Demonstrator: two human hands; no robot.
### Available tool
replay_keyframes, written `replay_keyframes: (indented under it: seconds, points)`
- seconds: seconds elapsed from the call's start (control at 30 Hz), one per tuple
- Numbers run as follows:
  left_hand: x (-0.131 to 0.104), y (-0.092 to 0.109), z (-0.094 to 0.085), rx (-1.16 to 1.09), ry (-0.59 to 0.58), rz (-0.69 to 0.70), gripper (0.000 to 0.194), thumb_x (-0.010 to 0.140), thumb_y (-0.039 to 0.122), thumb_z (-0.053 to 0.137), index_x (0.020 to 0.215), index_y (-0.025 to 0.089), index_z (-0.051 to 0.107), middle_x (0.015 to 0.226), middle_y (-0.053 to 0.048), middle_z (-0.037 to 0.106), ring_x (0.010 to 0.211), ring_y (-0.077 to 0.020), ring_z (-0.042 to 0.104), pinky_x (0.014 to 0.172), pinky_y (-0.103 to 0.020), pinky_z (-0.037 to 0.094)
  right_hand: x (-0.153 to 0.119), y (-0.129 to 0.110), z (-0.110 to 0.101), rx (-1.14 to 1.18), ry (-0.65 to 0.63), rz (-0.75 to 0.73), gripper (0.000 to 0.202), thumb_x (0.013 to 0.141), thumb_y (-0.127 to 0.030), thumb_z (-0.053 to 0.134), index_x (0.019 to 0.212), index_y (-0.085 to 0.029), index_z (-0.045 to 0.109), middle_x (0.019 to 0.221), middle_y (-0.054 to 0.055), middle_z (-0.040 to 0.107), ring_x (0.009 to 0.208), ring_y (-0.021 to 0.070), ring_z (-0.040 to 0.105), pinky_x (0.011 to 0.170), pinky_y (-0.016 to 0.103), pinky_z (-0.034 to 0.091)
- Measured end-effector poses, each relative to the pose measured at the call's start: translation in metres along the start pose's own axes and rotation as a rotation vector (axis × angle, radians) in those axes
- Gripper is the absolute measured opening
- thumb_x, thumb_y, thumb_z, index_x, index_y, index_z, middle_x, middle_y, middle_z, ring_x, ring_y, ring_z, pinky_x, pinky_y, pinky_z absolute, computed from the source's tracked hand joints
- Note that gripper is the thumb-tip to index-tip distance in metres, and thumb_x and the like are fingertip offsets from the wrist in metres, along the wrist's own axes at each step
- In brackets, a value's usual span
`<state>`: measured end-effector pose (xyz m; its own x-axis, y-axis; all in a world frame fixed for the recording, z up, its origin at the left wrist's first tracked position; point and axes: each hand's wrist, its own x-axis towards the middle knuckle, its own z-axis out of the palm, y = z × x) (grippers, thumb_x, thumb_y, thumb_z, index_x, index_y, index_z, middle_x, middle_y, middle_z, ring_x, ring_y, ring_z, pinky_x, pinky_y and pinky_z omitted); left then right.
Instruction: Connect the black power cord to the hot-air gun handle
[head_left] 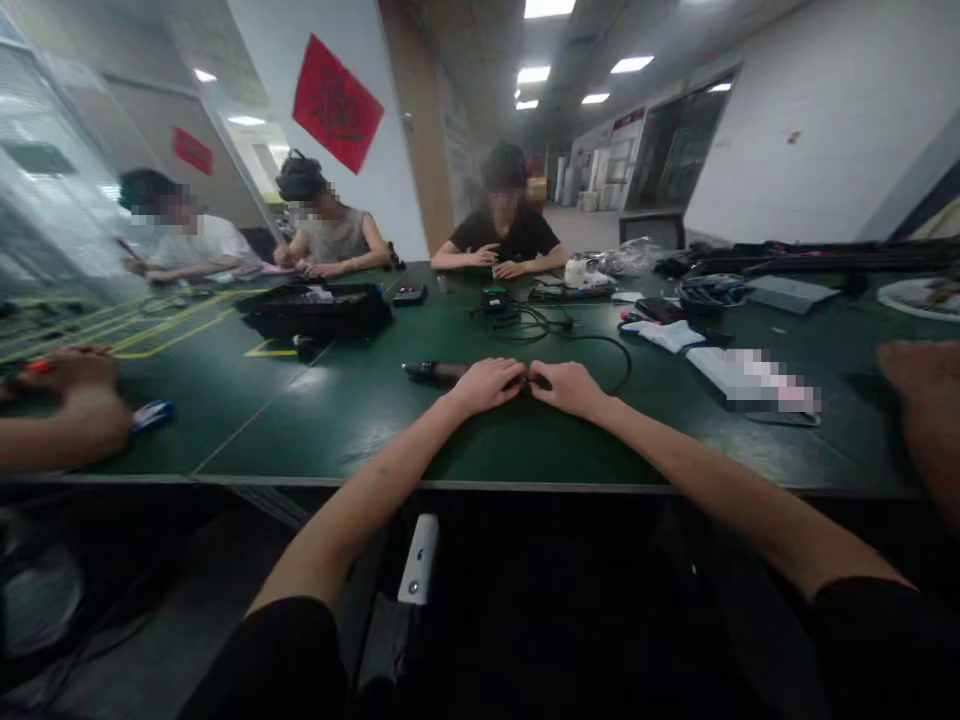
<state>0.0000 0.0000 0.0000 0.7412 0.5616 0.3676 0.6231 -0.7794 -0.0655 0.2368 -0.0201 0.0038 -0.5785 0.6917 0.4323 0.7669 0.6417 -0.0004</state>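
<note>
A dark electric screwdriver [439, 372] lies level just over the green table, its narrow tip to the left. My left hand [491, 385] is closed over its rear part, so much of the handle is hidden. At the tool's back end, my right hand [566, 387] is closed with thumb and fingertips pinched at the point where the cord seems to join. A black cord [626, 360] curves from behind my right hand towards a small black box [493, 299] with a green light.
A black bin [315, 312] stands at the left back. White packets [739, 375], cables [712, 290] and a grey box [791, 294] lie to the right. Several people sit around the table [300, 440]; a co-worker's arm [67, 410] rests at the left, another [926, 400] at the right.
</note>
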Motion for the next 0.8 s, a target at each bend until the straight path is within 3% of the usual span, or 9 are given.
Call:
replay_keyframes:
  seconds: [0.8]
  points:
    - [-0.0003, 0.0029, -0.0046, 0.01, 0.011, 0.016, 0.024, 0.101, 0.035, 0.054, 0.121, 0.022, 0.06, 0.113, -0.007, 0.069, 0.105, -0.0238, 0.066, 0.092, -0.037, 0.049, 0.0006, -0.0002, -0.0012, 0.023, 0.003, 0.0, 0.015, 0.097, -0.034, 0.059, 0.108, -0.025, 0.065, 0.093, 0.004, 0.077, 0.083, 0.0232, 0.071, 0.069, 0.028, 0.037]
